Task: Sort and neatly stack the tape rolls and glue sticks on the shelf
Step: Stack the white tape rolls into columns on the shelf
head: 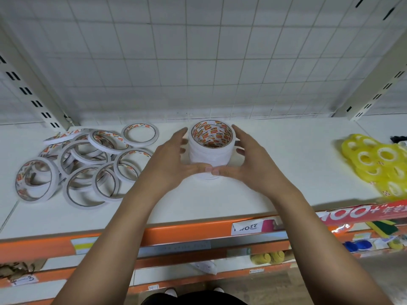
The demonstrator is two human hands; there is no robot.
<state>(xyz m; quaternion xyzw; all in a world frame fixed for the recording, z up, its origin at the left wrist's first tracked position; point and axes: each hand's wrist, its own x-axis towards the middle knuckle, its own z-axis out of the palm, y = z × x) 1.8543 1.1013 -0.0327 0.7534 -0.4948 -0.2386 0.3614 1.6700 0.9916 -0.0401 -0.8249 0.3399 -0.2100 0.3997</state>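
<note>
A stack of white tape rolls (210, 154) with orange-printed cores stands upright in the middle of the white shelf (220, 201). My left hand (169, 159) curls round its left side and my right hand (244, 159) round its right side, thumbs meeting at the front. To the left lies a loose pile of white tape rolls (81, 164), several overlapping and tilted, one lying flat at the back (140, 134). No glue sticks are in sight.
A heap of yellow clear-tape rolls (374, 164) lies at the shelf's right end. A wire grid panel (198, 62) backs the shelf, between slotted uprights. The front edge is orange with price labels (253, 226). Lower shelves hold small goods.
</note>
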